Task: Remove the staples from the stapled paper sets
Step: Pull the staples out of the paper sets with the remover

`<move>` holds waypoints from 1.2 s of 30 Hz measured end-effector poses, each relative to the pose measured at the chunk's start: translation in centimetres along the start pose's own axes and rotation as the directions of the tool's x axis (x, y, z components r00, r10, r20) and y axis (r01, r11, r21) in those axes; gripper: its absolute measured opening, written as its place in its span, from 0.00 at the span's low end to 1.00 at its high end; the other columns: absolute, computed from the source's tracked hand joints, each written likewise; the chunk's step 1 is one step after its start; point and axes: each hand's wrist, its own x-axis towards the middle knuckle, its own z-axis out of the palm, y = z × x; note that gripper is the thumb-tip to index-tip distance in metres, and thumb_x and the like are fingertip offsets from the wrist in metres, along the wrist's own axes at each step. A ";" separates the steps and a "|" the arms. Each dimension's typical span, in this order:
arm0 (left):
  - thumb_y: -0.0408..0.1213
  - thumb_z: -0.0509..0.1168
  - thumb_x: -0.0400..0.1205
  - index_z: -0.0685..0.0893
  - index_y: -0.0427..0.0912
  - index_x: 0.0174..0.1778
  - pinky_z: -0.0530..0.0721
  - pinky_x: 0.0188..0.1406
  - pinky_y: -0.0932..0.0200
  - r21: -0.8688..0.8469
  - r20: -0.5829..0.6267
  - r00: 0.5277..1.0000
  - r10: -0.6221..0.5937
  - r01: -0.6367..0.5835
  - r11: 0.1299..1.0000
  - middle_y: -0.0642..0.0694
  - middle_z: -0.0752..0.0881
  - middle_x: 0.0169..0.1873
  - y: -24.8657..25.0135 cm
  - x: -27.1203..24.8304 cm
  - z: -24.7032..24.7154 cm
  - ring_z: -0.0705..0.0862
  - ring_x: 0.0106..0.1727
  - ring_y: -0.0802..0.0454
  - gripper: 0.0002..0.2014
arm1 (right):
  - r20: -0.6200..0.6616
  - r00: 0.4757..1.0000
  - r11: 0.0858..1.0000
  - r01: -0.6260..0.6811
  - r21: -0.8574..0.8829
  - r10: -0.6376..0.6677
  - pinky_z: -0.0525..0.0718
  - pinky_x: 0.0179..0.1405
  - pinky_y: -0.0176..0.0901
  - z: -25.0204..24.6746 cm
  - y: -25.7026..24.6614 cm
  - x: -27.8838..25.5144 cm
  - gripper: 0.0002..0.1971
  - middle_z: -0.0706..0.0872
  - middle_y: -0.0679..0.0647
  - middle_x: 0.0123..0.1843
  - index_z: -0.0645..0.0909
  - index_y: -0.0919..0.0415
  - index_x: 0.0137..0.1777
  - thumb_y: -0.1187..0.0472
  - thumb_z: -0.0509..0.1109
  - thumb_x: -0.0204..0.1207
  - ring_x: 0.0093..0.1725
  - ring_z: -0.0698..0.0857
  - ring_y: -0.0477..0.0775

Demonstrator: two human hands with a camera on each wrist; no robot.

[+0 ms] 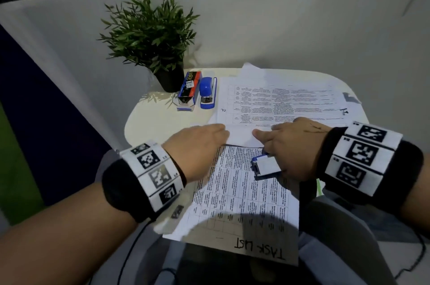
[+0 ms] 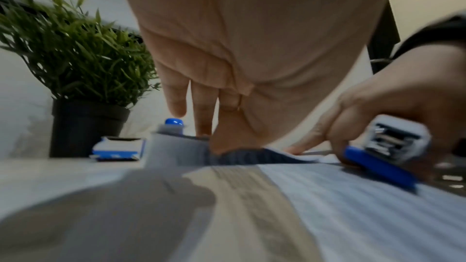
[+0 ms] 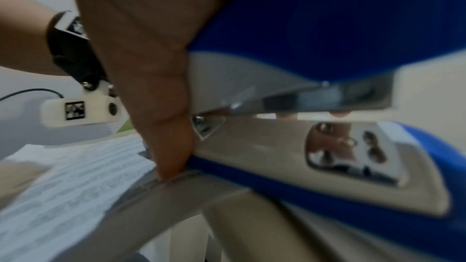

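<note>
With my left hand [image 1: 200, 142] flat, fingers straight and pressing the paper set [image 1: 242, 182] just beside my right hand [image 1: 295, 145], which grips the blue stapler [image 1: 265, 164], I should keep the sheets pinned while working its tip under the staple, which I cannot make out

Black wristbands [image 1: 130, 182] with white marker tags

"TASK LIST" is handwritten, upside down, on the near sheet [image 1: 260, 251]; the staple box [image 1: 189, 89] reads "STAPLES".
</note>
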 end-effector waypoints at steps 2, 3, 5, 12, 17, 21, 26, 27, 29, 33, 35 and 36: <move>0.24 0.52 0.79 0.51 0.47 0.83 0.57 0.79 0.55 0.022 0.073 0.997 0.014 -0.016 1.000 0.52 0.47 0.83 1.0 -0.6 0.5 0.55 0.81 0.54 0.36 | 0.007 1.000 1.000 0.013 0.005 -0.013 0.76 0.66 0.52 0.3 0.1 0.3 0.22 0.52 0.41 0.84 0.73 0.47 0.71 0.48 0.63 0.77 0.74 0.71 0.54; 0.24 0.52 0.79 0.48 0.47 0.83 0.55 0.79 0.55 0.039 0.091 0.996 0.005 -0.008 0.999 0.52 0.43 0.83 1.0 -0.8 0.6 0.52 0.82 0.55 0.36 | 0.013 1.000 1.000 0.014 0.010 -0.014 0.77 0.66 0.53 0.4 0.2 0.5 0.22 0.51 0.41 0.85 0.73 0.47 0.72 0.49 0.62 0.78 0.74 0.71 0.55; 0.25 0.51 0.79 0.46 0.48 0.83 0.53 0.79 0.51 0.067 0.102 0.993 -0.062 0.055 0.996 0.54 0.40 0.83 0.6 -1.3 1.0 0.50 0.82 0.55 0.37 | 0.028 0.999 1.000 0.017 0.025 -0.018 0.77 0.66 0.54 0.6 0.3 0.7 0.22 0.50 0.42 0.85 0.73 0.47 0.72 0.49 0.62 0.78 0.75 0.70 0.54; 0.32 0.52 0.82 0.54 0.54 0.82 0.43 0.80 0.45 0.118 0.019 0.994 -0.109 0.106 0.987 0.54 0.46 0.83 -0.7 -0.7 1.0 0.45 0.83 0.51 0.31 | 0.027 0.997 0.997 0.074 0.033 -0.075 0.75 0.69 0.56 1.3 0.7 1.6 0.22 0.57 0.46 0.83 0.75 0.52 0.68 0.47 0.64 0.74 0.75 0.70 0.54; 0.38 0.53 0.86 0.66 0.65 0.76 0.46 0.79 0.50 0.121 -0.029 0.999 0.033 -0.030 0.992 0.56 0.56 0.81 -1.9 0.9 0.7 0.50 0.82 0.53 0.23 | 0.027 0.998 0.998 0.060 0.020 -0.060 0.73 0.72 0.53 1.2 0.6 1.3 0.23 0.48 0.44 0.85 0.71 0.50 0.73 0.47 0.62 0.79 0.76 0.69 0.53; 0.46 0.63 0.82 0.76 0.62 0.69 0.66 0.70 0.59 -0.103 -0.111 0.994 0.002 -0.014 0.995 0.59 0.68 0.76 -2.7 1.6 -0.1 0.68 0.74 0.56 0.18 | 0.026 0.998 0.998 0.048 0.047 -0.049 0.75 0.70 0.53 1.0 0.4 1.0 0.25 0.46 0.42 0.85 0.71 0.49 0.74 0.46 0.64 0.77 0.76 0.68 0.53; 0.45 0.62 0.83 0.82 0.52 0.58 0.73 0.43 0.59 -0.226 -0.245 0.954 -0.174 0.119 0.967 0.50 0.86 0.50 -3.0 1.8 -0.7 0.81 0.54 0.49 0.10 | -0.081 0.996 0.925 -0.004 0.379 0.037 0.78 0.52 0.41 -0.2 2.8 -0.1 0.18 0.72 0.46 0.75 0.78 0.42 0.56 0.47 0.76 0.67 0.59 0.81 0.50; 0.45 0.61 0.83 0.83 0.50 0.55 0.71 0.40 0.59 -0.271 -0.277 0.937 -0.212 0.136 0.953 0.49 0.86 0.46 -3.1 1.7 -0.8 0.81 0.50 0.49 0.09 | -0.135 0.985 0.873 -0.031 0.487 0.110 0.77 0.51 0.40 -0.4 3.6 -0.4 0.21 0.79 0.49 0.69 0.78 0.44 0.60 0.47 0.77 0.67 0.58 0.82 0.51; 0.44 0.62 0.83 0.83 0.47 0.53 0.72 0.40 0.59 -0.394 -0.261 0.919 -0.295 0.178 0.902 0.49 0.84 0.43 -3.2 1.3 -1.0 0.80 0.47 0.51 0.08 | -0.257 0.901 0.705 -0.072 0.705 0.350 0.78 0.45 0.34 -1.0 5.2 -1.1 0.25 0.86 0.55 0.57 0.78 0.55 0.64 0.49 0.77 0.68 0.49 0.86 0.42; 0.44 0.66 0.81 0.84 0.51 0.57 0.77 0.48 0.58 -0.535 -0.205 0.924 -0.324 0.171 0.827 0.50 0.85 0.48 -2.9 0.3 -1.8 0.81 0.51 0.51 0.10 | -0.371 0.578 0.314 0.201 0.928 0.727 0.74 0.34 0.39 -3.7 7.1 -1.9 0.12 0.82 0.52 0.41 0.76 0.49 0.45 0.52 0.78 0.70 0.33 0.80 0.45; 0.43 0.66 0.80 0.84 0.52 0.56 0.77 0.48 0.59 -0.547 -0.203 0.933 -0.298 0.145 0.825 0.52 0.85 0.46 -2.5 -0.1 -2.5 0.81 0.50 0.53 0.10 | -0.387 0.503 0.237 0.338 0.911 0.773 0.75 0.31 0.39 -5.2 6.7 -1.8 0.13 0.81 0.50 0.37 0.78 0.49 0.44 0.46 0.75 0.66 0.30 0.79 0.43; 0.43 0.66 0.80 0.84 0.53 0.54 0.76 0.45 0.61 -0.557 -0.196 0.937 -0.288 0.136 0.820 0.56 0.84 0.42 -2.3 -0.2 -2.7 0.81 0.48 0.55 0.08 | -0.391 0.487 0.208 0.387 0.898 0.781 0.77 0.27 0.39 -6.0 6.1 -1.7 0.16 0.81 0.50 0.36 0.79 0.51 0.48 0.44 0.72 0.65 0.27 0.79 0.44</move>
